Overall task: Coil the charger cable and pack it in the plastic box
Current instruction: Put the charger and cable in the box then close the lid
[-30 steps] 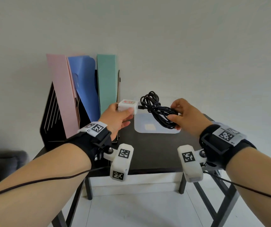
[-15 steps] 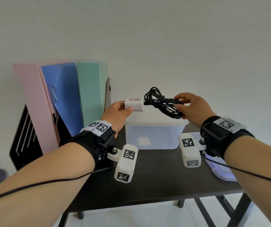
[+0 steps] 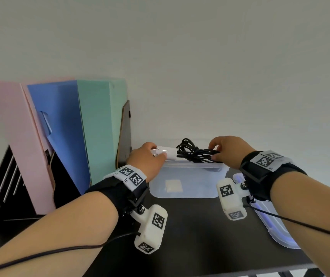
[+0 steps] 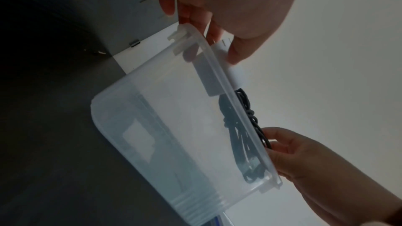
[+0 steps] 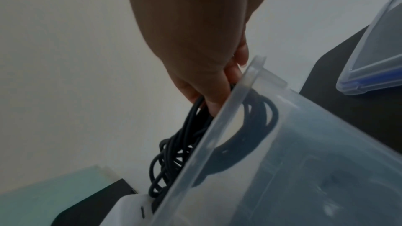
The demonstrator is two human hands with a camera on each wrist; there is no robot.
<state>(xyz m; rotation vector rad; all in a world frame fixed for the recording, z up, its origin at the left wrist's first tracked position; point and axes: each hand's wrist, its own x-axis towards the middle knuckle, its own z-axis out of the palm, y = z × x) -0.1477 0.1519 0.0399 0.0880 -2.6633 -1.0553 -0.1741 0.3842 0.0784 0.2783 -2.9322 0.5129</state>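
Observation:
A clear plastic box (image 3: pixel 186 182) stands open on the dark table near the wall. My left hand (image 3: pixel 150 154) pinches the white charger plug (image 3: pixel 167 152) at the box's left rim. My right hand (image 3: pixel 223 150) grips the far end of the coiled black cable (image 3: pixel 195 152). The bundle hangs level across the box's mouth, its lower loops dipping inside. In the left wrist view the plug (image 4: pixel 236 76) and cable (image 4: pixel 243 137) show partly through the box wall (image 4: pixel 174 143). The right wrist view shows the cable (image 5: pixel 174 154) under my fingers (image 5: pixel 214 99) beside the box rim (image 5: pixel 208 140).
A black file rack (image 3: pixel 20 192) with pink, blue and green folders (image 3: pixel 100 126) stands left of the box. The box's lid (image 3: pixel 276 220) with blue trim lies flat on the table at the right. A wall rises just behind the box.
Both hands have lowered the plug and cable bundle from above the box down to its rim. The bundle now enters the box's mouth.

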